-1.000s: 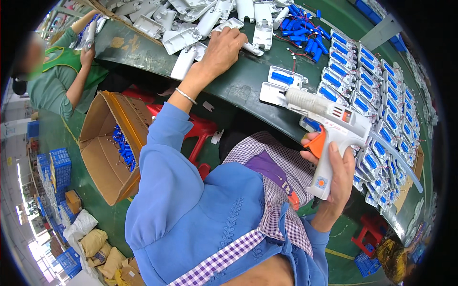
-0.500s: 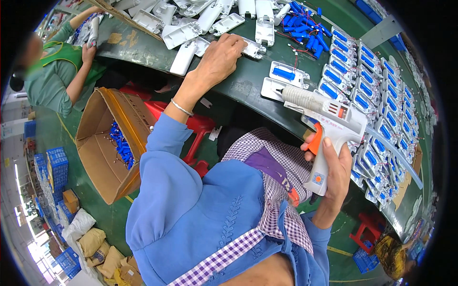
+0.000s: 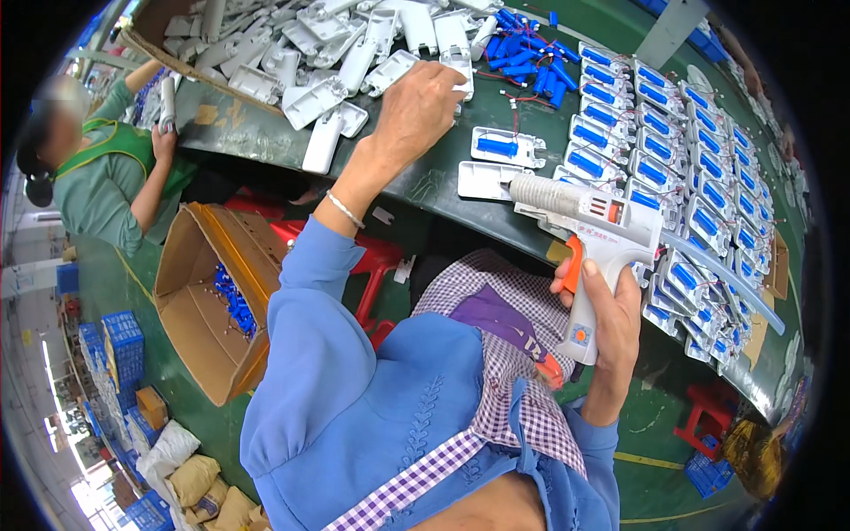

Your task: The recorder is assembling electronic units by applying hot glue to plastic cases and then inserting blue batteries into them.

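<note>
My right hand (image 3: 615, 323) grips a white hot glue gun (image 3: 602, 226) by its handle, fingers at the orange trigger. The gun's nozzle points left, over a bare white casing half (image 3: 485, 180) at the bench edge. Just beyond that lies a white casing with a blue battery (image 3: 498, 146) in it. My left hand (image 3: 416, 111) is at the near edge of the loose casings, its fingers bent down over a white plastic casing (image 3: 458, 109) that they mostly hide. The fingertips are partly out of sight.
Loose white casings (image 3: 310, 102) are heaped at the back left, blue batteries (image 3: 536, 62) beside them. Rows of battery-filled casings (image 3: 655, 93) cover the bench's right side. Below left stands a carton (image 3: 190, 310) with batteries, near a red stool (image 3: 376, 265). A co-worker (image 3: 111, 177) sits at left.
My left hand has moved right, over the casing it was beside, and now covers most of it. The glue gun stays in my right hand, its nozzle still near the bare casing half.
</note>
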Motion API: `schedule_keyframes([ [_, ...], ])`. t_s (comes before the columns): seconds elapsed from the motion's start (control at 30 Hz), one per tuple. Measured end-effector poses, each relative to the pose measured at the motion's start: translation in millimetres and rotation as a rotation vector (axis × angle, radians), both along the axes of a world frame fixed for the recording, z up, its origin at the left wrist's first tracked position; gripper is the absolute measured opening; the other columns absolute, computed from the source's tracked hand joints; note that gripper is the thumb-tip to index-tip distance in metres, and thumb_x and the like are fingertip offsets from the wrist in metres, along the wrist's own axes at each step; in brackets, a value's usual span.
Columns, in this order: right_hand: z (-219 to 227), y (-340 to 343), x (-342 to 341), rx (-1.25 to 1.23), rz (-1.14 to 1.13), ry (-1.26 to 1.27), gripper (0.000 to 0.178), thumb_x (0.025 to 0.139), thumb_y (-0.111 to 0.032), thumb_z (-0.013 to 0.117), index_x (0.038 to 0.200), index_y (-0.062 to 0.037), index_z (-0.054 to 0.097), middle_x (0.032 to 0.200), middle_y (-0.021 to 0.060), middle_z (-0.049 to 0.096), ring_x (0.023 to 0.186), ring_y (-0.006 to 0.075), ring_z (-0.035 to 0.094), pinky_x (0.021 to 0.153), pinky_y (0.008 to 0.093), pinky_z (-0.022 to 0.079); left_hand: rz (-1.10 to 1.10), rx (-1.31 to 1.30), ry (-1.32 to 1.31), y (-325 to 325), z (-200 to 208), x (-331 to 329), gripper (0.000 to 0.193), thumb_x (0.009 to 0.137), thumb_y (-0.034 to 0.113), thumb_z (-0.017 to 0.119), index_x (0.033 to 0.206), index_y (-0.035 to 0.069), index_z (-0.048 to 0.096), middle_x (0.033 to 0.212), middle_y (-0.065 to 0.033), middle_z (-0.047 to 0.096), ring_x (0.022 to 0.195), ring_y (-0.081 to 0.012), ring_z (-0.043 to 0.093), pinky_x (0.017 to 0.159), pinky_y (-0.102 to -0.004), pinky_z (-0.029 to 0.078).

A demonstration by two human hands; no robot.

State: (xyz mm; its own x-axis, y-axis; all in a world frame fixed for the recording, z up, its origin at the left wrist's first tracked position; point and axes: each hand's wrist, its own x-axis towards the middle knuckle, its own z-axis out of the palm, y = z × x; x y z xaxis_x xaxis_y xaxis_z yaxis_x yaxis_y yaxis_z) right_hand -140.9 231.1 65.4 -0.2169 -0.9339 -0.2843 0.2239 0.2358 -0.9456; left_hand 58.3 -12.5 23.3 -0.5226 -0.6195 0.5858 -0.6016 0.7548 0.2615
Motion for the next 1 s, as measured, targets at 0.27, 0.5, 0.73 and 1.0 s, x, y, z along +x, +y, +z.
schedule_keyframes([
  [0.27,1,5,4,-0.109,-0.071,-0.221,0.036,0.096,-0.014,0.048,0.122,0.0102,0.045,0.109,0.0236,0.06,0.097,0.0284,0.063,0.073,0.0399,0.06,-0.048,0.051,-0.177,-63,-5,-76,0.018,0.077,0.022,0.069,0.083,0.005,0.07,0.086,-0.0131,0.065,0.084,-0.0325,0.063,0.073,-0.0433,0.051],
  [0.5,-5,6,7,-0.111,-0.043,-0.269,0.037,0.096,-0.015,0.05,0.124,0.0094,0.046,0.109,0.0216,0.06,0.096,0.0273,0.063,0.072,0.0384,0.06,-0.131,-0.058,-0.468,-87,-8,-99,0.022,0.073,0.019,0.073,0.087,0.004,0.067,0.091,-0.0146,0.063,0.091,-0.0339,0.061,0.07,-0.0452,0.053],
  [0.73,-4,7,5,-0.106,-0.054,-0.296,0.036,0.095,-0.015,0.051,0.123,0.0082,0.047,0.107,0.0202,0.061,0.096,0.0266,0.064,0.072,0.0366,0.06,-0.005,-0.384,-0.61,-73,36,-106,0.013,0.076,0.014,0.061,0.08,0.003,0.069,0.083,-0.0163,0.065,0.084,-0.0326,0.064,0.067,-0.0438,0.054],
  [1.0,-6,5,2,-0.143,-0.08,-0.296,0.037,0.095,-0.014,0.047,0.123,0.0097,0.045,0.109,0.0234,0.06,0.095,0.0299,0.064,0.072,0.0388,0.06,-0.177,0.644,0.824,-50,55,-5,0.031,0.085,0.008,0.064,0.109,-0.009,0.052,0.087,-0.0117,0.064,0.071,-0.0158,0.064,0.065,-0.0252,0.054],
])
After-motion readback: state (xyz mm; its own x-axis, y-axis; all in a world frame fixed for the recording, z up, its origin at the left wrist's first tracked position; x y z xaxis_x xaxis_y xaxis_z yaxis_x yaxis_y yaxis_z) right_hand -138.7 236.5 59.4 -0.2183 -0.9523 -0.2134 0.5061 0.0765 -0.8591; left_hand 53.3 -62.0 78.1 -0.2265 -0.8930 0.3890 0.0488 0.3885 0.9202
